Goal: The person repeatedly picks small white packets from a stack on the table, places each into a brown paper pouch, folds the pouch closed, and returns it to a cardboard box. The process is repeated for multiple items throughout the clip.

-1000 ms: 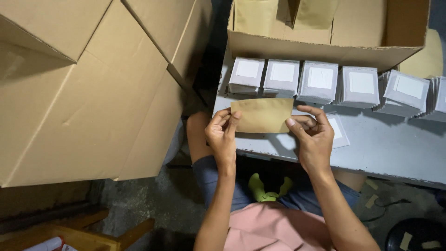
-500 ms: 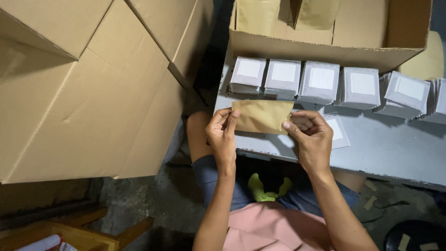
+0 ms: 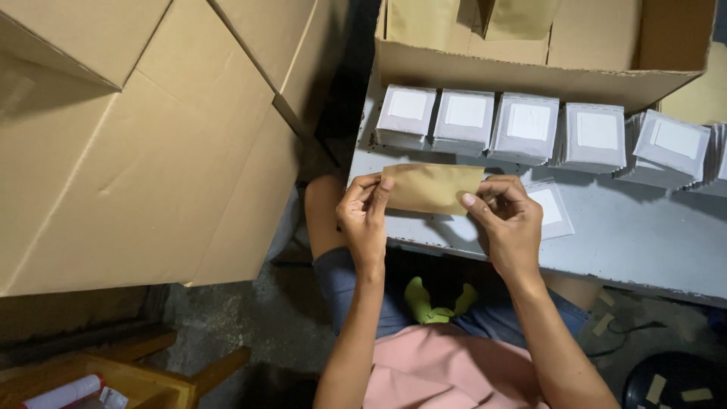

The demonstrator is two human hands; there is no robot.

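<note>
Both hands, left hand & right hand, are pinching a brown paper pouch by its ends, near the grey table edge w/ white packet stacks lying beyond.

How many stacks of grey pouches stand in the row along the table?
6 show: five stacks left to right, a sixth cut by the right edge; more may be hidden.

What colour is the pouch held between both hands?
Plain tan-brown pouch, clearest in the head view.

envelope between hands over table edge; packet stacks behind; open box beyond.
</note>
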